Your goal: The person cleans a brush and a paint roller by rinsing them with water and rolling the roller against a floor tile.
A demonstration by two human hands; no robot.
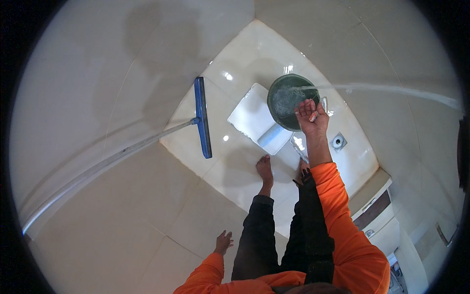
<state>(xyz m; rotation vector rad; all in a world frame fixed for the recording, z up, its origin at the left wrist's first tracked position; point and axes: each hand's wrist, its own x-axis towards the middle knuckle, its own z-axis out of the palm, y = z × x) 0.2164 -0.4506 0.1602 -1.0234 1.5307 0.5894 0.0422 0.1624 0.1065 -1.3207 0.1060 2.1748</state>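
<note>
My right hand is palm up over the near right rim of a dark green bucket, its fingers curled loosely. A small orange-and-white thing lies against the palm under the thumb; what it is I cannot tell. From the right, a stream of water falls into the bucket, where the water foams. My left hand hangs at my side with its fingers apart and nothing in it. Beside the bucket, a white rectangular tray or panel with a light blue strip lies on the wet floor.
A blue floor squeegee leans at the left, its long handle reaching the lower left. A square floor drain lies right of my right forearm. Tiled walls meet beyond the bucket. A cabinet stands at the right. My bare foot is near the tray.
</note>
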